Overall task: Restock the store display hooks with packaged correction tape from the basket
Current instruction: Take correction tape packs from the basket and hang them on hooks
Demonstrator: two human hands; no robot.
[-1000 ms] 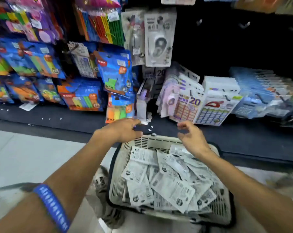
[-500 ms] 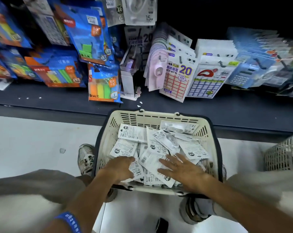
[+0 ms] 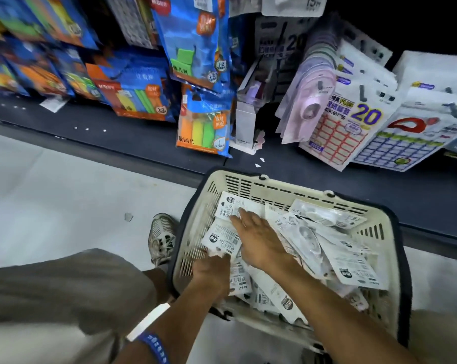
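Note:
A cream basket (image 3: pixel 287 183) with a dark rim stands on the floor in front of me, filled with several white correction tape packs (image 3: pixel 353 269). My left hand (image 3: pixel 211 271) is down at the basket's near left side, fingers curled on the lower edge of one correction tape pack (image 3: pixel 221 239). My right hand (image 3: pixel 259 237) lies flat across the pile, its straight fingers touching another pack (image 3: pixel 232 206) near the far left corner. White hanging packs (image 3: pixel 293 6) show at the top edge of the display.
A dark shelf ledge (image 3: pixel 117 137) runs behind the basket. Blue sticky-note packs (image 3: pixel 196 48) hang at left, purple tape packs (image 3: pixel 311 101) and label sheets (image 3: pixel 348 127) at right. My shoe (image 3: pixel 161 237) and bent knee (image 3: pixel 51 292) sit left of the basket.
Both hands came down from the shelf into the basket. My right hand then slid left and forward across the pile, while my left hand closed on a pack's edge.

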